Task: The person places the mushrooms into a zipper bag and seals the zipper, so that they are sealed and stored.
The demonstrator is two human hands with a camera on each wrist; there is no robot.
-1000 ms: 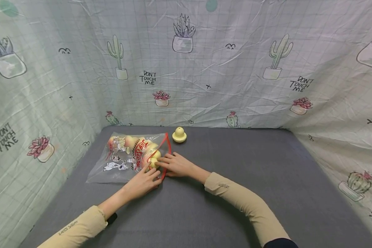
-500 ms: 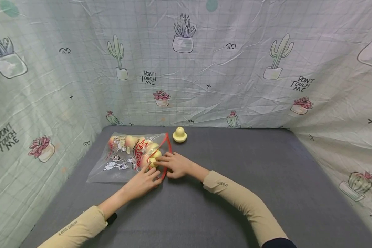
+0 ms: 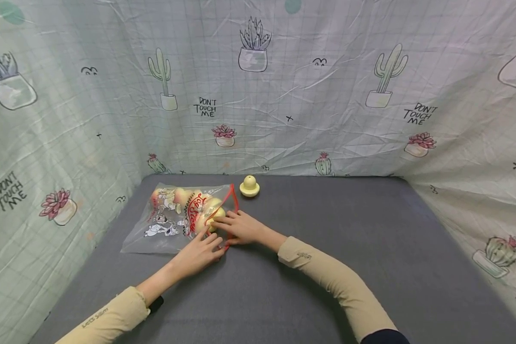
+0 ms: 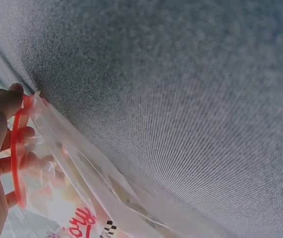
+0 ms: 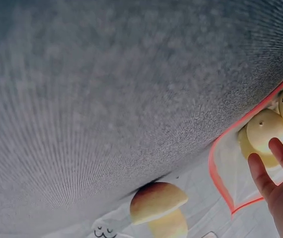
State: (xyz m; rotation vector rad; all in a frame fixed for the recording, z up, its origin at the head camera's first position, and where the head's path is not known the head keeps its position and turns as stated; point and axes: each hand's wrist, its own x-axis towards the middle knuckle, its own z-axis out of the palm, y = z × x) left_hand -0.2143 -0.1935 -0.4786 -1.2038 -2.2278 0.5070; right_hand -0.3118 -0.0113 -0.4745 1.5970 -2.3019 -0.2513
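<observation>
A clear plastic bag [image 3: 137, 242] with red printing lies flat on the table, its red-edged mouth to the right. Inside it are several yellow toy mushrooms [image 5: 264, 131] with reddish caps. My left hand [image 3: 199, 254] pinches the bag's red rim [image 4: 15, 158] at the near corner, thumb outside and fingers seen through the plastic. My right hand [image 3: 244, 227] reaches into the mouth, its spread, extended fingers [image 5: 260, 174] at the mushroom nearest the opening. Another toy mushroom [image 3: 249, 187] stands cap down on the table, just beyond the mouth.
The dark grey table [image 3: 335, 215] stretches right and toward me. A pale curtain [image 3: 284, 95] printed with cactus drawings hangs along the back and both sides, meeting the table's far edge.
My right fingers have pushed slightly farther left into the bag, and the mushroom by them has shifted deeper inside. The left hand keeps its place at the rim.
</observation>
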